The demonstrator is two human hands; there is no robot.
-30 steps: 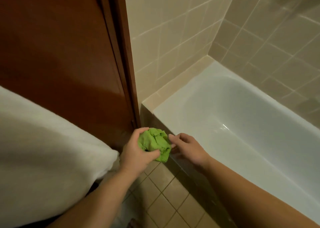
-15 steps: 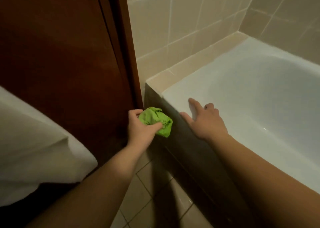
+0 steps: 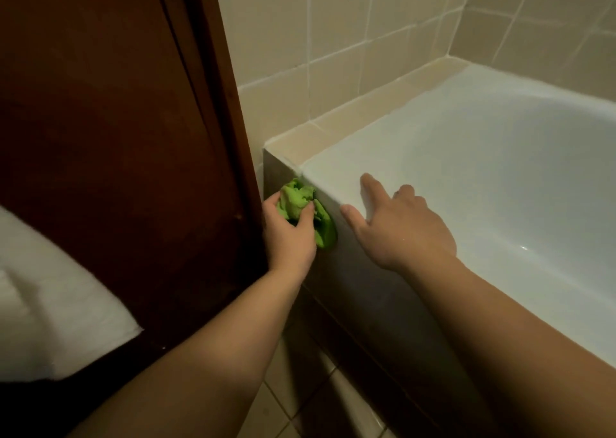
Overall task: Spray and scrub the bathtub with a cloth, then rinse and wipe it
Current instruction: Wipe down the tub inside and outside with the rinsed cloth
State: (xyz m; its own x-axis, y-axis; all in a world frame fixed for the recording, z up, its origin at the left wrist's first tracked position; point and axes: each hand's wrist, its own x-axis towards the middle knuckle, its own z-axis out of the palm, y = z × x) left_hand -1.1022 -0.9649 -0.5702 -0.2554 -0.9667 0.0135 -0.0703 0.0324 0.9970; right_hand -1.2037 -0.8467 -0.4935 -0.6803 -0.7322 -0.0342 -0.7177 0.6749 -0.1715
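Bathtub, white, set along the beige tiled wall at the right of the view, its near rim running from the corner ledge toward the viewer above a dark front panel. The left hand grips a bunched green cloth and presses it against the front panel just below the rim corner, close beside the brown wooden door. The right hand lies open, fingers spread, resting on the rim near the same corner. Likely risks, as judged: the bracing hand could slide on the smooth rim if the surface is wet, tipping the person's weight forward into the basin; the cloth, held as a loose wad, could shed a fold and drag rather than scrub; knuckles of the left hand could strike the door edge, since the gap between door and panel is narrow. No spray bottle and no tap are in view, so whether cleaner has been applied cannot be told. A white fixture, its kind unclear, fills the lower left and crowds the left arm's room to move; tiled floor shows between the arms.
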